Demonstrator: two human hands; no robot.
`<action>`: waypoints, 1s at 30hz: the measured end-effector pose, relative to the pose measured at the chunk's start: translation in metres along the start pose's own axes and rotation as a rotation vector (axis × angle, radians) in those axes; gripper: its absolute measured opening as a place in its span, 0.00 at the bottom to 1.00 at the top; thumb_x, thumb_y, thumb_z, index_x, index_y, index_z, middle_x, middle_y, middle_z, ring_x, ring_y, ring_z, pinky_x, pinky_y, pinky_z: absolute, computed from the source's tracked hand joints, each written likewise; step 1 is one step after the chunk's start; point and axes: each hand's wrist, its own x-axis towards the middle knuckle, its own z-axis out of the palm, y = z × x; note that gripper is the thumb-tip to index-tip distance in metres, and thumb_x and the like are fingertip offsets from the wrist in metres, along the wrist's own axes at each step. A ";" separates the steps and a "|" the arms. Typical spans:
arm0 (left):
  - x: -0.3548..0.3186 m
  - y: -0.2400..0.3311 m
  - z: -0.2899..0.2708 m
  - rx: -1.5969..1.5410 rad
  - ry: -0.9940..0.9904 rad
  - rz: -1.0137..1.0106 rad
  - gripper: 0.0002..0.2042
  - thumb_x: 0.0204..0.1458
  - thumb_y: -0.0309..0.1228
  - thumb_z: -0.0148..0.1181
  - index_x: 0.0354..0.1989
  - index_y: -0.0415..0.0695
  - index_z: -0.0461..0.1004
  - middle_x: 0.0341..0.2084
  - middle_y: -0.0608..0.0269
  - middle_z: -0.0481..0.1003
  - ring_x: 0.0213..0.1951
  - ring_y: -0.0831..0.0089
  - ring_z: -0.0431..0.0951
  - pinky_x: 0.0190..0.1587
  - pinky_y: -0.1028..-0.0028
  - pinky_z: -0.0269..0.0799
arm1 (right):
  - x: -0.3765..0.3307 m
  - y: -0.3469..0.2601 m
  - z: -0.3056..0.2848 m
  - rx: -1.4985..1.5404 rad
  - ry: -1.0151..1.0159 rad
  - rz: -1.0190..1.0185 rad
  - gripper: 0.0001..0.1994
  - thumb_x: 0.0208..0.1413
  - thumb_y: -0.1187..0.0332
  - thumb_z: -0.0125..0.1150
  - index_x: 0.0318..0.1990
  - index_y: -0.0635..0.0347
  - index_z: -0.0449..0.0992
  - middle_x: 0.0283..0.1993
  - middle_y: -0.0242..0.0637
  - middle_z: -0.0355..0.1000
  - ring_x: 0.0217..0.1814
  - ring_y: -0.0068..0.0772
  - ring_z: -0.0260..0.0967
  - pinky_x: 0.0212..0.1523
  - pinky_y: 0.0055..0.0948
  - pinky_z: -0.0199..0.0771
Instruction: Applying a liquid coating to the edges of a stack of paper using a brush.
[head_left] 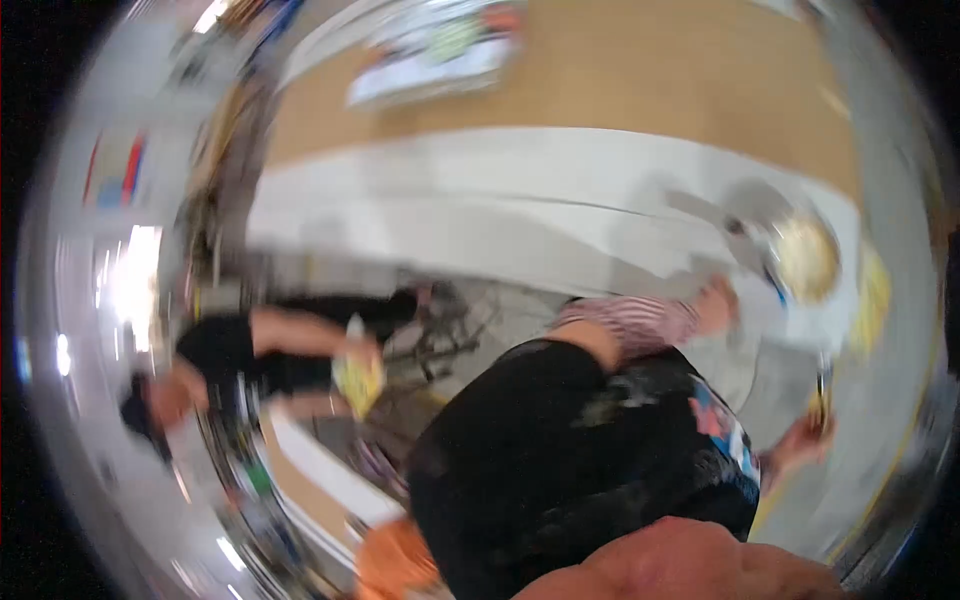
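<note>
My left hand (715,305), at the end of a red-and-white striped sleeve (650,322), is near the white table edge. Its fingers are smeared by motion. A round tub (804,260) with pale cream contents stands on the table's right corner, beyond that hand. A dark-ended handle seems to stick out at the tub's left side. Off to the right and lower, my right hand (798,446) is closed around a slim tool (822,395) with a brownish handle and a shiny metal-coloured end pointing up. Blur hides the tool's exact kind.
A long white table (450,170) carries a brown board (660,70) and a printed package (440,50). At the left, a co-worker in black (220,345) holds a yellow-and-white bottle or bag (358,375). Something yellow (872,295) hangs by the table's right end. Orange cloth (395,560) shows below.
</note>
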 end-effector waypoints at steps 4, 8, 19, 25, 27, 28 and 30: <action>-0.002 -0.088 -0.007 -0.606 -0.024 0.203 0.18 0.53 0.33 0.47 0.48 0.33 0.67 0.32 0.40 0.75 0.34 0.44 0.75 0.43 0.48 0.68 | -0.051 0.033 0.064 0.152 0.059 -0.086 0.12 0.59 0.66 0.52 0.41 0.68 0.72 0.42 0.42 0.71 0.32 0.25 0.63 0.30 0.17 0.63; 0.016 -0.158 -0.118 -0.123 -0.172 0.532 0.21 0.51 0.26 0.49 0.54 0.32 0.60 0.45 0.27 0.67 0.46 0.40 0.71 0.48 0.52 0.69 | -0.101 0.074 0.109 0.207 0.220 -0.163 0.12 0.59 0.62 0.50 0.34 0.61 0.72 0.43 0.45 0.73 0.33 0.30 0.66 0.33 0.25 0.65; 0.038 -0.103 -0.117 -0.133 -0.357 0.442 0.27 0.49 0.32 0.54 0.58 0.36 0.58 0.49 0.26 0.64 0.49 0.39 0.68 0.45 0.59 0.73 | -0.094 0.116 0.060 -0.108 0.244 -0.248 0.11 0.59 0.69 0.53 0.32 0.68 0.76 0.37 0.39 0.74 0.29 0.24 0.69 0.31 0.23 0.70; 0.045 -0.108 -0.123 -0.170 -0.334 0.480 0.24 0.49 0.31 0.54 0.55 0.37 0.60 0.42 0.36 0.68 0.43 0.49 0.71 0.40 0.61 0.73 | -0.083 0.145 0.066 -0.375 0.270 -0.307 0.09 0.57 0.70 0.56 0.31 0.67 0.77 0.32 0.35 0.75 0.32 0.20 0.70 0.34 0.20 0.70; 0.046 -0.108 -0.125 -0.164 -0.314 0.494 0.23 0.49 0.30 0.54 0.54 0.37 0.61 0.40 0.38 0.68 0.42 0.50 0.72 0.39 0.61 0.73 | -0.083 0.147 0.069 -0.381 0.275 -0.284 0.08 0.55 0.71 0.57 0.29 0.67 0.77 0.30 0.35 0.75 0.32 0.20 0.70 0.34 0.20 0.70; 0.047 -0.109 -0.125 -0.164 -0.286 0.499 0.22 0.49 0.29 0.53 0.54 0.38 0.62 0.39 0.41 0.69 0.41 0.51 0.72 0.39 0.61 0.73 | -0.084 0.148 0.071 -0.383 0.268 -0.304 0.08 0.55 0.71 0.57 0.28 0.67 0.77 0.30 0.35 0.75 0.32 0.21 0.70 0.33 0.20 0.70; 0.049 -0.110 -0.127 -0.169 -0.294 0.507 0.22 0.49 0.29 0.53 0.53 0.37 0.62 0.38 0.41 0.69 0.40 0.51 0.72 0.39 0.62 0.73 | -0.084 0.153 0.073 -0.383 0.267 -0.319 0.08 0.55 0.71 0.57 0.28 0.67 0.76 0.30 0.36 0.75 0.31 0.21 0.70 0.33 0.20 0.70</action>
